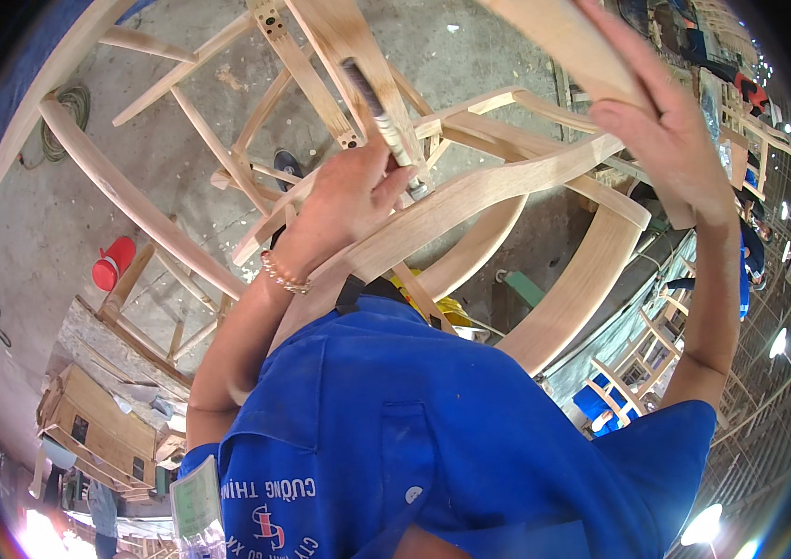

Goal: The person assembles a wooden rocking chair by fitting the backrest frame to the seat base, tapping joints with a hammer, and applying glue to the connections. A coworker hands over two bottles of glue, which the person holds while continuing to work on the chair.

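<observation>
My left hand point(349, 196) is closed around a slim, stick-like tool point(372, 107) with a dark upper end and a pale, shiny lower part. The tool's lower end is beside a curved, unpainted wooden chair rail point(498, 182) that crosses in front of my body. I cannot tell the tool's exact kind. At the upper right, my right hand point(666, 140) grips a broad, pale wooden piece point(572, 42), thumb on the near edge and fingers along the far side. That piece runs out of the picture at the top.
Curved wooden chair parts point(135, 191) surround me at left and ahead. A red object point(113, 263) lies on the concrete floor point(172, 177) at left. Cardboard boxes point(102, 429) are at lower left. More chair frames point(633, 373) and people are at the right.
</observation>
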Demonstrator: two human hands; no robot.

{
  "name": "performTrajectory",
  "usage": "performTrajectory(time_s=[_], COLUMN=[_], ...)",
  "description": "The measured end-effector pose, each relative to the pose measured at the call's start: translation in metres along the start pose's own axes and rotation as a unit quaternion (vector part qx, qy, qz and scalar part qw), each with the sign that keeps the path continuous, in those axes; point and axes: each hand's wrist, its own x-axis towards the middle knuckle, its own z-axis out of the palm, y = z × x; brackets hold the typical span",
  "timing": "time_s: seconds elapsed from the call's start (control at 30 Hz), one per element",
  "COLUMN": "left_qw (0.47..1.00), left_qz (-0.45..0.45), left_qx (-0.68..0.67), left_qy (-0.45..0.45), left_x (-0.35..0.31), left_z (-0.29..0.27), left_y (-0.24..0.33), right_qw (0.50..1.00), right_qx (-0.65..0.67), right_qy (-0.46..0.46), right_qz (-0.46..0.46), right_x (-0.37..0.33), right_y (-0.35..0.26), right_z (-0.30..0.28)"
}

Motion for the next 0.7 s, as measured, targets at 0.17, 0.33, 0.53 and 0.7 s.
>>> performTrajectory(time_s=[0.17, 0.33, 0.53, 0.7], left_qw=[0.998, 0.992, 0.995, 0.952], left_qz=[0.042, -0.005, -0.014, -0.045], left_qx=[0.041, 0.127, 0.063, -0.267], left_qy=[0.018, -0.012, -0.081, -0.145], left_x=[0.006, 0.009, 0.010, -0.013], left_z=[0.008, 0.001, -0.005, -0.019], left_y=[-0.001, 0.008, 0.011, -0.021], right_qw=[0.989, 0.982, 0.986, 0.991], right_qx=[0.042, -0.041, -0.032, 0.028], right_qy=[0.126, 0.027, -0.037, -0.018], right_qz=[-0.069, 0.181, 0.161, 0.126], right_x=[-0.003, -0.009, -0.010, -0.020], right_y=[0.023, -0.011, -0.009, 0.002], right_z=[-0.022, 0.017, 0.016, 0.024])
